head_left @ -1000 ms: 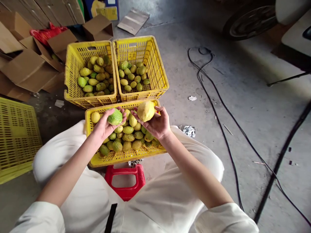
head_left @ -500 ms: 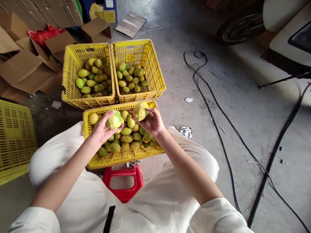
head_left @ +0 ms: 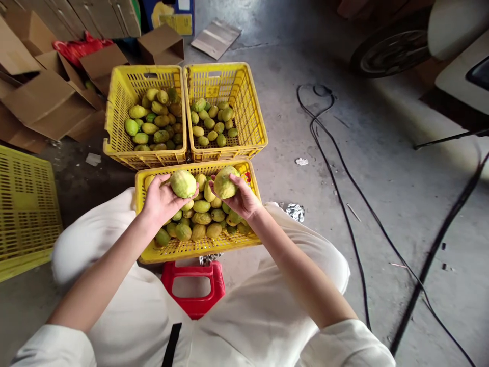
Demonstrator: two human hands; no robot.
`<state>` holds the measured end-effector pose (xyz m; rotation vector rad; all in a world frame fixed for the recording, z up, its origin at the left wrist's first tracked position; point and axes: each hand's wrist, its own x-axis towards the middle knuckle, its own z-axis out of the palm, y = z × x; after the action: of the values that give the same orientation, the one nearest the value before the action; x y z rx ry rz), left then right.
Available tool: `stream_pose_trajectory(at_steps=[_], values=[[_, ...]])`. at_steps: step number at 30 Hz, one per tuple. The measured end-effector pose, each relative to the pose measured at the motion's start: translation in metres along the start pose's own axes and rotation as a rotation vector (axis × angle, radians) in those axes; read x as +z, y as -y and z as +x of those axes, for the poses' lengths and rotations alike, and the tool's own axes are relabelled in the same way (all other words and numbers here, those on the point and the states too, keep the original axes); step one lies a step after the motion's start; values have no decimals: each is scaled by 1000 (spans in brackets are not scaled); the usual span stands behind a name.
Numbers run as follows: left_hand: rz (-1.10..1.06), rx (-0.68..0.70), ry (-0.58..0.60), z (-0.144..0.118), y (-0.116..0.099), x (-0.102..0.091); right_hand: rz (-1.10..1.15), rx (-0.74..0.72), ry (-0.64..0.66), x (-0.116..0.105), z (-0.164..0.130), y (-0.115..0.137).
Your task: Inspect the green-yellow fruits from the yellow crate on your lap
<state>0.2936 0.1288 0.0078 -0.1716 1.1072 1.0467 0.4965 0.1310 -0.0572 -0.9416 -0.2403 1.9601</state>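
My left hand cradles a pale yellow-green oval fruit on its fingers. A second yellow-green fruit, slightly bumpy, rests in my right hand, the thumb over its side. The exact kind of fruit is not clear. Both are held above a yellow plastic crate between my knees, which holds many similar fruits, some hidden by my hands. Directly behind it, two more yellow crates stand side by side: the left one and the right one both contain such fruits.
Another yellow crate stands at the left. Open cardboard boxes and a red plastic bag lie behind it. A red plastic frame is between my legs. Black cables cross the floor at right, near a vehicle wheel.
The left fruit has turned and now sits more openly on the fingers. My right hand has lowered slightly, its fruit turned too. The whole view has shifted a little.
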Motion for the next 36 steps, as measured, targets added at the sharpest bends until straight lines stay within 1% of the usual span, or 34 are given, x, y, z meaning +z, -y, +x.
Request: stream_pose_trajectory(at_steps=[3,5,7,9,11,18,20,24,26,28,31,34,36], values=[[10,27,33,3,-1,-1,15,53,80,1,-1,2],[27,52,8,8,-1,-4,-6,66,123,2,-2,2],[42,86,-52,13,0,-7,-37,59,118,2,-2,0],[54,109,-113,14,2,-8,-47,52,85,1,-2,-1],[60,116,-130,14,3,-9,-33,51,48,0,-1,-3],[87,-20,34,12,3,-4,22,58,-59,0,3,0],[88,-4,69,12,3,-4,55,41,-52,0,3,1],[35,47,100,12,3,-5,86,23,-9,2,1,3],[45,78,140,13,2,-7,94,11,-23,3,1,3],[99,117,181,15,3,-9,110,-9,-66,5,0,3],[192,144,167,18,4,-12,121,-31,-104,7,-1,3],[215,100,137,18,7,-12,96,-7,-76,8,-3,2],[205,69,158,17,10,-10,92,17,-51,10,-5,2]])
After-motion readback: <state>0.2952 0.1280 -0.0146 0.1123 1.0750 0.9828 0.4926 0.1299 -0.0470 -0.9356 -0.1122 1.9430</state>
